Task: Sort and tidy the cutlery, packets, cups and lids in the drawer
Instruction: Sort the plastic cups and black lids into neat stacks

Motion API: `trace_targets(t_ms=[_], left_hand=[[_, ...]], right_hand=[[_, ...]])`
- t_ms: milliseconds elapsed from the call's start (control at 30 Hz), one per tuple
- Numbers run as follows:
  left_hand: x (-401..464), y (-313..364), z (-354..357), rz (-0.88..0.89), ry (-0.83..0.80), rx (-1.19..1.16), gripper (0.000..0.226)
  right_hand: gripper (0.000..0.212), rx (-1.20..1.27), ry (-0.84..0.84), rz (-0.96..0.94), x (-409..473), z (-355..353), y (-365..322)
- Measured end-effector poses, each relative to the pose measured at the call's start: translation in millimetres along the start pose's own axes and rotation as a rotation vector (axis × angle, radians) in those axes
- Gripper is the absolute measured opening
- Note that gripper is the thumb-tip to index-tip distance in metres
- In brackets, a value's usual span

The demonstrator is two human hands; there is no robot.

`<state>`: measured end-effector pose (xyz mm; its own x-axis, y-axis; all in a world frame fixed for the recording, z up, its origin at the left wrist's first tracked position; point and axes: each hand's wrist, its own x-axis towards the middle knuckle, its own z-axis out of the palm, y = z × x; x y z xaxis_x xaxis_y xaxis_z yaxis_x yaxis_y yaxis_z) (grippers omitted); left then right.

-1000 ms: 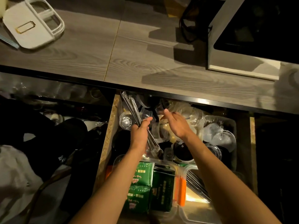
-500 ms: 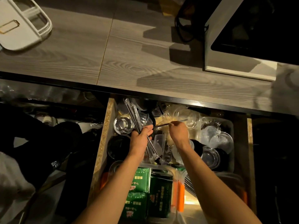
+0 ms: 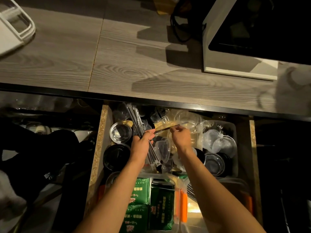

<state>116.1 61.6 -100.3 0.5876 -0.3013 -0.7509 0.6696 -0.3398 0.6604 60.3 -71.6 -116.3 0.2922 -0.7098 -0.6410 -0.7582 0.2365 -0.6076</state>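
Green packets (image 3: 149, 204) with unreadable print lie at the drawer's (image 3: 98, 148) near edge. The left hand (image 3: 143, 145) grips a wrapped cutlery bundle (image 3: 138, 121); the right hand's (image 3: 180, 137) fingers pinch 1 wrapped stick (image 3: 171, 127).

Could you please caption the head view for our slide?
Left hand grips wrapped cutlery bundle; right hand pinches another piece.

A grey wood-grain counter (image 3: 127, 52) runs across the top under dim, warm light, with hard shadows falling on it. A white appliance with a dark window (image 3: 235, 39) stands at its right; a white lidded box (image 3: 13, 27) sits at the left corner. Below, to the left, dark cloth (image 3: 33, 148) lies in shadow.
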Motion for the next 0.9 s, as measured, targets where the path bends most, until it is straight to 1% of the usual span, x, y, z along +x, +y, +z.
trace_targets(t_ms=[67,100,167,233,300,333,400,433,467,533,633,667,800,900], left_hand=[[2,1,-1,-0.002,0.005,-0.025,0.021],[2,2,-2,-0.009,0.006,-0.030,0.022],[2,3,-3,-0.039,0.005,-0.044,0.033],[1,3,-4,-0.063,0.001,-0.053,0.035],[-1,5,-4,-0.068,-0.012,-0.052,0.036],[-2,5,-4,-0.061,-0.011,-0.056,0.044],[-1,6,-4,-0.066,0.005,-0.070,0.074],[0,7,-4,-0.069,0.010,-0.072,0.083],[1,7,-4,-0.061,0.014,-0.069,0.084],[3,8,-5,-0.040,0.013,-0.066,0.073],[0,9,-4,-0.015,-0.005,-0.077,0.036],[-2,9,-3,-0.016,-0.003,-0.084,0.027],[-8,13,-2,0.026,0.046,-0.132,0.019],[-14,17,-2,0.032,0.074,-0.131,0.019]], right_hand=[[0.020,-0.013,-0.046,-0.004,1,1,-3],[0.021,-0.030,-0.066,0.023,1,2,-4],[0.026,-0.027,-0.089,0.094,1,1,-7],[0.029,-0.004,-0.099,0.149,4,1,-9],[0.023,0.082,-0.115,0.214,3,2,-13],[0.018,0.151,-0.118,0.260,2,3,-16],[0.015,0.324,-0.137,0.365,-2,3,-20],[0.015,0.411,-0.157,0.401,-4,3,-22],[0.015,0.481,-0.182,0.420,-7,1,-24],[0.016,0.567,-0.223,0.431,-11,-1,-28],[0.016,0.538,-0.231,0.381,-15,-3,-25],[0.018,0.515,-0.220,0.355,-16,-4,-23],[0.024,0.497,-0.222,0.209,-31,-13,-18],[0.028,0.451,-0.180,0.075,-45,-17,-15]])
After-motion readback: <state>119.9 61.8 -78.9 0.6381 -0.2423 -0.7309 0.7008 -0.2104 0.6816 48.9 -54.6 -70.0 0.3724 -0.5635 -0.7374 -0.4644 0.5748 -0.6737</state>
